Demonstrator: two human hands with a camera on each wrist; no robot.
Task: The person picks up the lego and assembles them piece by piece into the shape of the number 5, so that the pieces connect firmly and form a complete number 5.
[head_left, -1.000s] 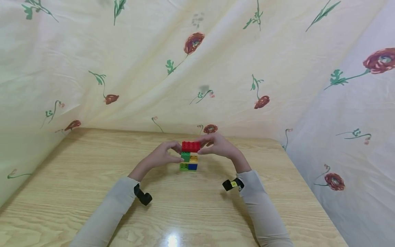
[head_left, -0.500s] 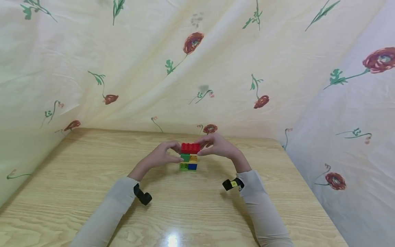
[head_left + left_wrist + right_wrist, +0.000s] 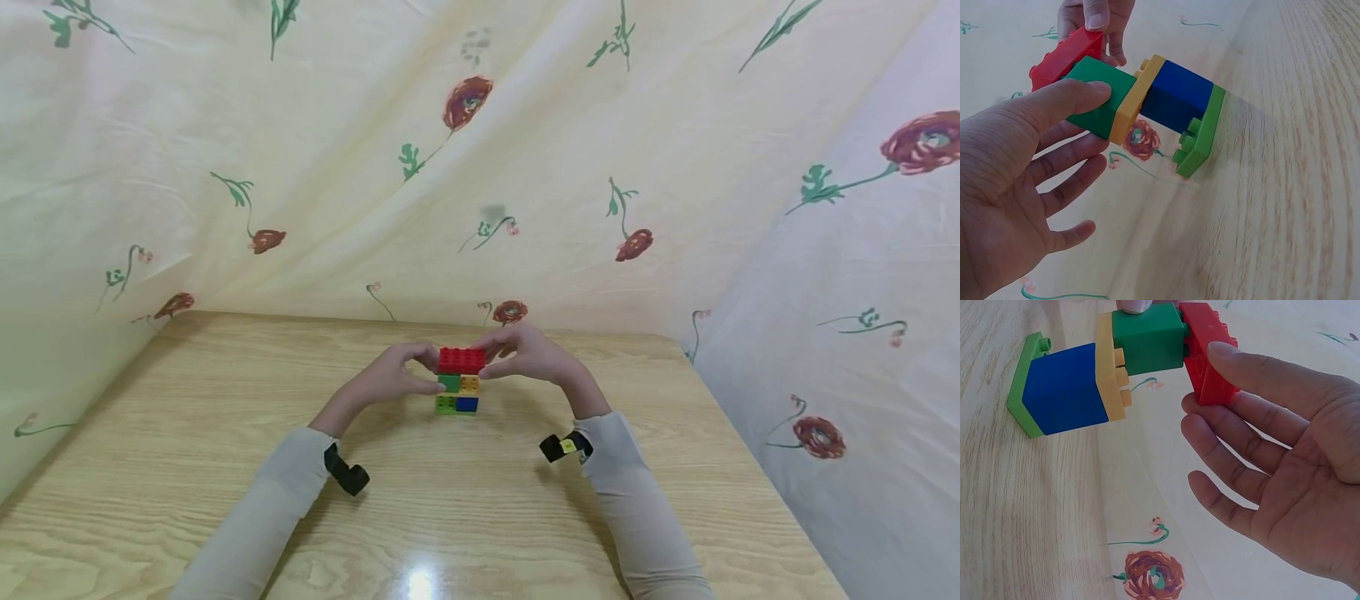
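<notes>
A small toy brick tower stands on the table. At its foot is a light green plate (image 3: 1200, 137), with a blue brick (image 3: 1063, 390) on one half. Above that lies a yellow plate (image 3: 1105, 369), carrying a green brick (image 3: 1119, 81) on its other half. My left hand (image 3: 386, 379) pinches the green brick between thumb and fingers. With thumb and fingers, my right hand (image 3: 536, 354) grips one end of a red brick (image 3: 462, 360). That red brick sits over the green one, slightly tilted, and studs show in a narrow gap between them in the right wrist view.
The light wooden table (image 3: 450, 500) runs back to a cloth (image 3: 337, 208) printed with flowers, which hangs behind it and at both sides. A black camera strap sits on each wrist, over or beside the grey sleeves (image 3: 258, 508).
The red brick has come down a little, nearer to the green brick, mostly between the first and second head frames. Both hands keep nearly the same place.
</notes>
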